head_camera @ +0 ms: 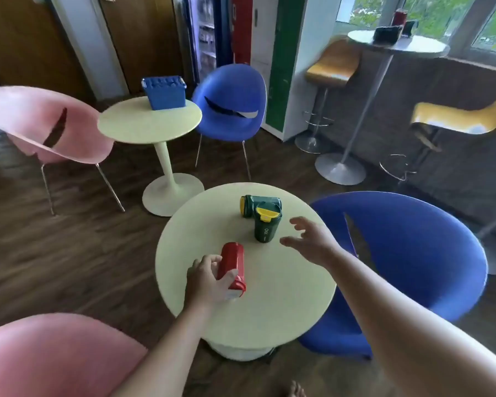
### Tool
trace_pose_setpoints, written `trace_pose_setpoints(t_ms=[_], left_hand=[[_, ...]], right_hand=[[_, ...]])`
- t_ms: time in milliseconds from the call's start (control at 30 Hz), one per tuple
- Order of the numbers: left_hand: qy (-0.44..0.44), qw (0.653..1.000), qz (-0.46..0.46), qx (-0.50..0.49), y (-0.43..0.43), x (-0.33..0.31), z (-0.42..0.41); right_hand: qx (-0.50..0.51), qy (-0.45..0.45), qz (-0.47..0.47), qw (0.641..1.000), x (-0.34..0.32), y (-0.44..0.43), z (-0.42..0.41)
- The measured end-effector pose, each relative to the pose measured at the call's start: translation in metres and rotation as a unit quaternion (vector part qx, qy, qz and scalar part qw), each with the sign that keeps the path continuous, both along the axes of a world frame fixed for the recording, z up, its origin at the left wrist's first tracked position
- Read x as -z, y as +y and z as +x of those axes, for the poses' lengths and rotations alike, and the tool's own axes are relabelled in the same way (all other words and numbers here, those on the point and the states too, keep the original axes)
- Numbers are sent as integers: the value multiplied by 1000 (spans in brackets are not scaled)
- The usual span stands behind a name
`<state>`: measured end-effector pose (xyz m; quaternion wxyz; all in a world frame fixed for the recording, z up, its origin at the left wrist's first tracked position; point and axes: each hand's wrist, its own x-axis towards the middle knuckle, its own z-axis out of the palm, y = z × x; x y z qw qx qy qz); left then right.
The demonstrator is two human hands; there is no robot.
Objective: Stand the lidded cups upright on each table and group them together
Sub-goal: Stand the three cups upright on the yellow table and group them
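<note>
On the near round cream table (269,310) a red lidded cup (232,263) lies on its side, lid toward me. My left hand (205,280) is wrapped around its lid end. A green cup with a yellow lid (265,226) stands upright near the table's middle. Behind it a second green cup (258,204) lies on its side, its yellow end pointing left. My right hand (309,242) hovers open to the right of the upright green cup, fingers spread, touching nothing.
A second round table (132,130) at the back left carries a blue crate (165,91). Pink chairs (40,124) and blue chairs (413,259) ring the tables. A tall white table (430,50) at the back right holds dark items and a red cup (399,17), with yellow stools beside it.
</note>
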<state>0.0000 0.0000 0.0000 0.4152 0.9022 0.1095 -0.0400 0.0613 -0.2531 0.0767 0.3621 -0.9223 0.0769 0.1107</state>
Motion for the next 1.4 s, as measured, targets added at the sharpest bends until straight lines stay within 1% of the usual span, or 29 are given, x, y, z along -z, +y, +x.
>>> trace_pose_setpoints(t_ms=[67,133,233,300,467,600,733,833,900,967,1033,1100,1233,1400], left_hand=[[25,999,-8,-46,-9,15,2],[50,996,-25,-73,-18,28,-2],[59,991,-36,-116,-27,57,-4],[59,988,-47,-133,-35,65,-6],[48,983,-31,-173,-50,76,-4],[41,979,-40,-195,-59,78,-3],[10,980,-46,-191,-61,75,3],[-27,983,-48,-172,-55,58,24],[-50,989,-27,-140,-50,45,49],[-62,993,16,-98,-49,34,79],[-55,995,48,-64,-52,23,104],[-48,996,59,-49,-56,18,123],[-43,996,71,-40,-62,18,143],[-44,996,71,-39,-62,22,147]], right_hand=[[-30,-26,-36,999,7,4,25],[-48,-28,-48,997,18,8,52],[-60,-44,-85,994,35,13,91],[-72,-51,-108,990,43,17,111],[-92,-37,-138,985,63,21,132],[-85,-44,-130,987,73,20,134],[-68,-43,-99,992,75,22,133],[-66,-42,-99,992,73,21,132],[-65,-41,-100,992,73,21,133],[-66,-40,-97,992,73,20,134],[-67,-36,-94,993,73,19,135],[-66,-32,-87,994,74,18,135],[-63,-28,-76,995,77,17,135],[-59,-23,-66,996,78,15,136]])
